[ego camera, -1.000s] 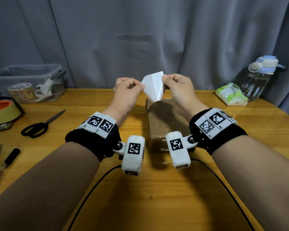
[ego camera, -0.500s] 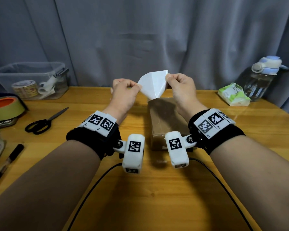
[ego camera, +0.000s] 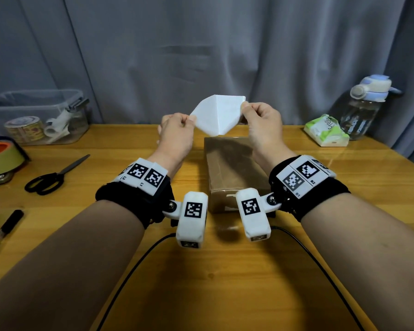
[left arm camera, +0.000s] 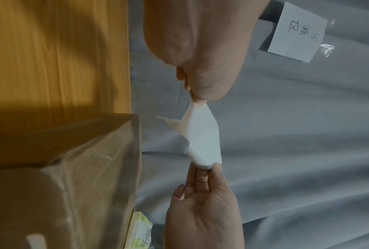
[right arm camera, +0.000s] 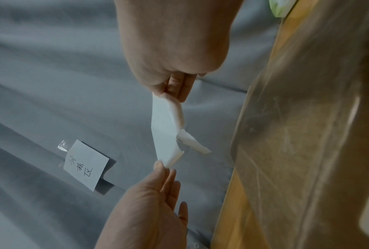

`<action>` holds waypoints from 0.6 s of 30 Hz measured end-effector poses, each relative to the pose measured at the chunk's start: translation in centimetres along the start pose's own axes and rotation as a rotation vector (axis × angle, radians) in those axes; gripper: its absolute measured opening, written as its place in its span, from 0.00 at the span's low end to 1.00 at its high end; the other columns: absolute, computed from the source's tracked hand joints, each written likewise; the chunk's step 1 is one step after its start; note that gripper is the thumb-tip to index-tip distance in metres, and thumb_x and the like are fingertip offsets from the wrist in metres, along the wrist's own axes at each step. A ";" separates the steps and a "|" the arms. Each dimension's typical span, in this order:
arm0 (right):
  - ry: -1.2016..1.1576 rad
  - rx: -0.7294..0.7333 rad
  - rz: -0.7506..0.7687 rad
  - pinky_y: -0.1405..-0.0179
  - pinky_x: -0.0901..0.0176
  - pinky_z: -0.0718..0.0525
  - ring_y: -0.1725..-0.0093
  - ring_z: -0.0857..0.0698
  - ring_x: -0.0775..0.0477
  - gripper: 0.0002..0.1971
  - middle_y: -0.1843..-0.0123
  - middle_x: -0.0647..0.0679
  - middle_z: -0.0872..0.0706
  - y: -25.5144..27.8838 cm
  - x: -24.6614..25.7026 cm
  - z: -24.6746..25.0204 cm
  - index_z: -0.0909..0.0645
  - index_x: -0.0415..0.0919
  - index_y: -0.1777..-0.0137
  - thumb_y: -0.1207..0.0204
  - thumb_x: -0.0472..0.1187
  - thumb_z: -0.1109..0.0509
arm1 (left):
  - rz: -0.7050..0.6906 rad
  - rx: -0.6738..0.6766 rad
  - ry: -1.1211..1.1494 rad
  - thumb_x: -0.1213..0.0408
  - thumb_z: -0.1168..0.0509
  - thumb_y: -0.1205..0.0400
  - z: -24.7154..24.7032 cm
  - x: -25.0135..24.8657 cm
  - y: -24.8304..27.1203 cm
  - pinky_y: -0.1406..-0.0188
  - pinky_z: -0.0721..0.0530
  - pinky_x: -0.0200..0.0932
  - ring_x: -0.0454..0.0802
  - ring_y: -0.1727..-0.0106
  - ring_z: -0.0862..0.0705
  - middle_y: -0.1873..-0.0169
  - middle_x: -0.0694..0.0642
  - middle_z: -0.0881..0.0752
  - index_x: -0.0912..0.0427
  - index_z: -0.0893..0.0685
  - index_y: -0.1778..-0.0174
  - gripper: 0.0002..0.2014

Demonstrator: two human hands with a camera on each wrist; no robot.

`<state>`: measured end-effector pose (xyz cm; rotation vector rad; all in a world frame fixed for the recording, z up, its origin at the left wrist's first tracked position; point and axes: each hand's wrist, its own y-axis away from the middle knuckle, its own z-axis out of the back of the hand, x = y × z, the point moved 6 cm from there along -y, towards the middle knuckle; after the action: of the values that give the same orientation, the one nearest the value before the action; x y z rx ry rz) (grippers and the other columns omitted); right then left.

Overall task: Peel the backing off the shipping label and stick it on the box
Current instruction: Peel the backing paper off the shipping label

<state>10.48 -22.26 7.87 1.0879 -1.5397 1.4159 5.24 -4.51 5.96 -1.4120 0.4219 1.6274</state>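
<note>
Box (ego camera: 234,168) sits on the desk (ego camera: 225,283) between the forearms, top face bare and waiting for the label. Above its far end, left hand (ego camera: 176,136) and right hand (ego camera: 263,126) each pinch an opposite edge of the white shipping label (ego camera: 216,114), held mid-air so backing and sticker can separate without touching anything; peel looks partway.

The head view looked forward and down across the table (ego camera: 225,283). Both wrist views sat close, rolled sideways, sharing the label (left arm camera: 202,139) and curtain (right arm camera: 51,67).
</note>
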 end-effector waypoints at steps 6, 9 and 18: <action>-0.064 0.050 -0.093 0.43 0.47 0.16 0.56 0.16 0.48 0.11 0.60 0.45 0.14 -0.8 -0.1 0.8 0.18 0.43 0.65 0.22 0.42 0.34 | -0.095 0.085 0.227 0.61 0.46 0.13 -1.4 -1.9 1.5 0.62 0.21 0.26 0.41 0.61 0.21 0.54 0.53 0.19 0.61 0.26 0.50 0.08; -0.036 0.072 -0.063 0.48 0.50 0.17 0.56 0.18 0.47 0.12 0.59 0.42 0.15 -0.7 0.2 0.9 0.18 0.42 0.65 0.20 0.43 0.36 | -0.084 0.183 0.342 0.62 0.38 0.16 -2.3 -3.0 2.1 0.61 0.20 0.26 0.39 0.64 0.20 0.61 0.50 0.17 0.61 0.26 0.48 0.07; -0.045 0.067 -0.033 0.57 0.55 0.21 0.64 0.21 0.50 0.14 0.68 0.48 0.18 -0.3 0.1 1.2 0.21 0.42 0.67 0.20 0.45 0.36 | -0.015 0.292 0.399 0.70 0.33 0.20 -2.6 -4.0 2.7 0.75 0.24 0.19 0.26 0.74 0.17 0.61 0.48 0.16 0.67 0.21 0.36 0.16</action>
<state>10.72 -23.45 7.93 1.1880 -1.5085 1.4387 4.41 -9.50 8.03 -1.5049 0.8404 1.2079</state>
